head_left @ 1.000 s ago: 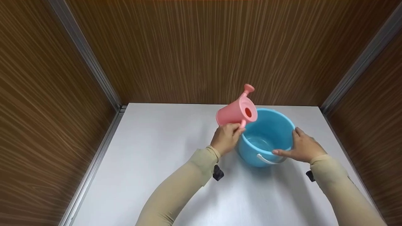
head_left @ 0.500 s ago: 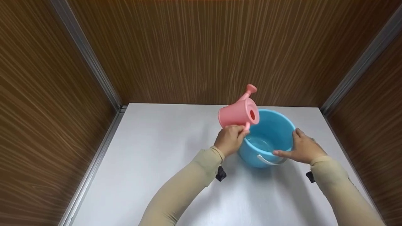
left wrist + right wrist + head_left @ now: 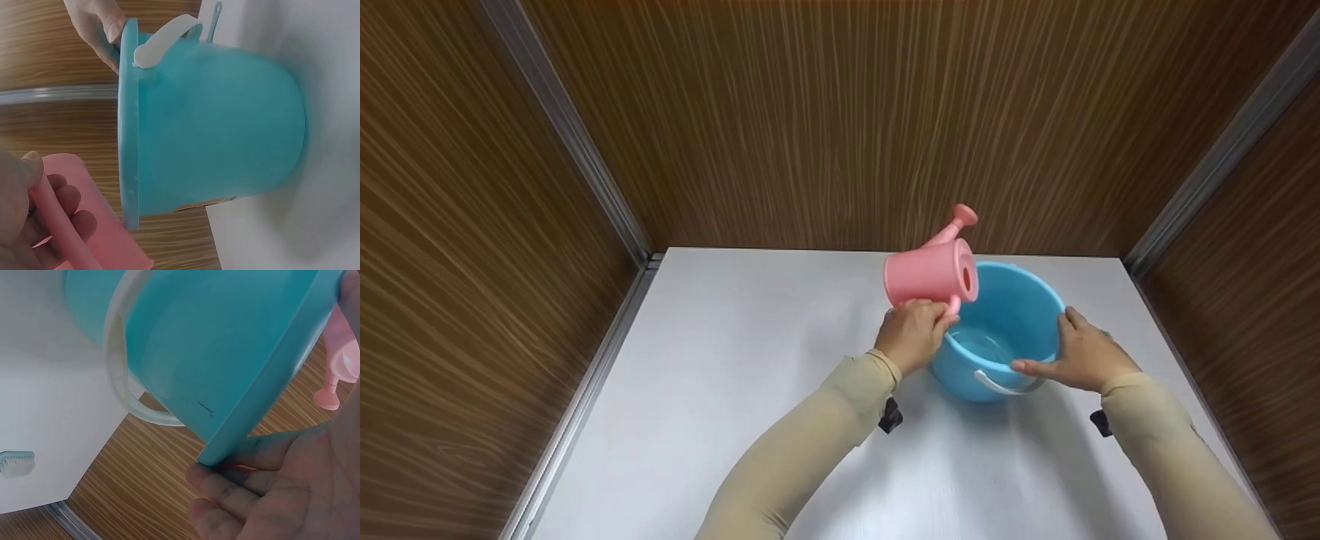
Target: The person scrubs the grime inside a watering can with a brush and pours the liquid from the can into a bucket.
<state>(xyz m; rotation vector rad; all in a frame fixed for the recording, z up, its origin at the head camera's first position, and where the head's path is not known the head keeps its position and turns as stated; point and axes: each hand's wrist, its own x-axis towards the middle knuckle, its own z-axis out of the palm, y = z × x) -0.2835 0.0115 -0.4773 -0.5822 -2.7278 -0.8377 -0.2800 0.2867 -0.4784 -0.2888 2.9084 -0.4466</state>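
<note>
A pink watering can is tipped on its side over the left rim of a light-blue bucket. My left hand grips the can's handle, fingers curled round it in the left wrist view. The can's round opening faces right, toward the bucket's inside, and its spout points up and right. My right hand holds the bucket's right rim, thumb along the near edge and fingers toward the far side; the right wrist view shows the fingers at the rim. The bucket stands upright on the white table, its white handle hanging down in front.
A brush with a blue back and pale bristles lies on the table in the right wrist view. Its likely blue handle end shows behind the bucket in the left wrist view. Wood-grain walls enclose the white tabletop.
My left hand and the watering can have shifted slightly right, and the can's opening has turned further toward the bucket. My right hand and the bucket have stayed almost still.
</note>
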